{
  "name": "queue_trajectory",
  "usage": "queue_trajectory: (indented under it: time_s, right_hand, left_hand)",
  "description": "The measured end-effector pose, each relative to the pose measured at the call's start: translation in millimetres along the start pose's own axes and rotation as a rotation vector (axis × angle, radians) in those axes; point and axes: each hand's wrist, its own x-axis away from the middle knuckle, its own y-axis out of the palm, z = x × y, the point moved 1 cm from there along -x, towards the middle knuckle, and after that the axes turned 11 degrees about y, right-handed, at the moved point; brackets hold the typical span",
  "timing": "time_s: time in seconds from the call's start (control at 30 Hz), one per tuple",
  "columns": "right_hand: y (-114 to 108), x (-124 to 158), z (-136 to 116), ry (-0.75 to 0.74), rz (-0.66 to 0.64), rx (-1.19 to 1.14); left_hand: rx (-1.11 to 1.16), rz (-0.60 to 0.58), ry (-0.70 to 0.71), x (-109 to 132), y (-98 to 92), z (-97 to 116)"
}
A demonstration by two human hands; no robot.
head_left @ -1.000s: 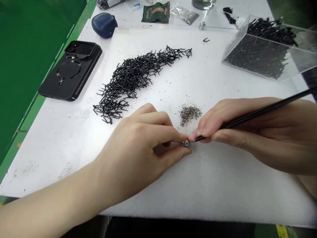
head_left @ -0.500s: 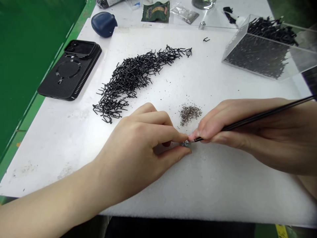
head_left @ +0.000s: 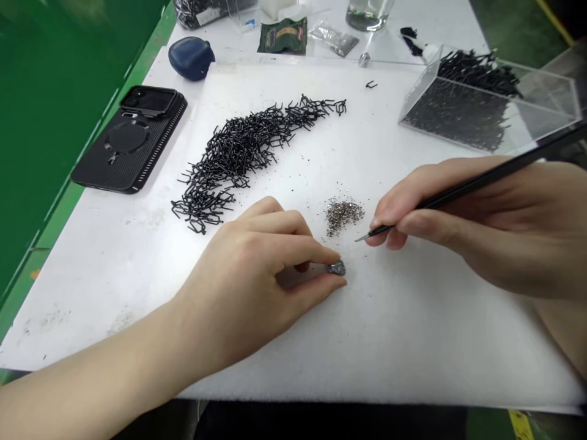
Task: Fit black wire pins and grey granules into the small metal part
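Between thumb and index finger, my left hand (head_left: 257,275) pinches a small grey metal piece (head_left: 338,267) just above the white mat. My right hand (head_left: 463,220) grips a pair of thin black tweezers (head_left: 458,190) like a pen. Their fine metal tip points down and left, a short way above and right of the grey piece, apart from it. Close to the tip lies a little heap of tiny brownish, shiny bits (head_left: 343,216). Whether the tweezers hold one of these bits is too small to tell.
A long pile of black Y-shaped pieces (head_left: 243,146) lies on the white mat (head_left: 413,342). Left stand a black phone (head_left: 128,139) and a blue case (head_left: 191,58). A clear box (head_left: 463,116) of black pieces is at right. Behind are a green packet (head_left: 283,35) and a glass (head_left: 368,15).
My right hand has drawn the tweezers up and away from the grey piece, towards the little heap. My left hand keeps its pinch. The whole view has shifted slightly.
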Motion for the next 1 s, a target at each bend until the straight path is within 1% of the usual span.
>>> queue_trajectory:
  time_s: [0.07,0.2,0.27,0.3,0.43,0.63,0.8,0.9,1.0]
  right_hand:
    - [-7.4,-3.3,0.1,-0.015,0.066,0.047]
    - [-25.9,-9.7,0.2,-0.036,0.252,0.136]
    - [-32.5,-12.2,1.2,-0.025,0.314,0.137]
    - [-34.7,-13.2,1.9,-0.022,0.331,0.123]
    - [-37.5,-14.3,5.3,-0.037,0.344,0.082]
    - [-36.7,-13.9,11.4,-0.023,0.352,0.068]
    - [-38.2,-20.3,19.6,0.054,0.344,0.068]
    - [-43.0,-21.0,19.2,0.087,0.385,0.067]
    - [-46.7,-16.6,17.2,0.084,0.431,0.068]
  left_hand:
    - [-0.006,-0.004,0.004,0.5,0.5,-0.8]
    - [0.0,0.001,0.012,1.6,1.2,-3.2]
    - [-0.002,0.015,0.017,2.4,1.5,-4.4]
    - [-0.002,0.0,0.01,2.8,2.0,-5.1]
    - [0.026,0.046,0.01,4.4,2.7,-6.7]
    - [0.032,0.022,0.003,5.6,4.4,-10.8]
    - [0.038,0.016,-0.019,4.8,4.8,-13.0]
    - [0.036,0.011,-0.02,4.2,3.9,-11.5]
    - [0.033,0.0,-0.02,4.4,3.4,-10.8]
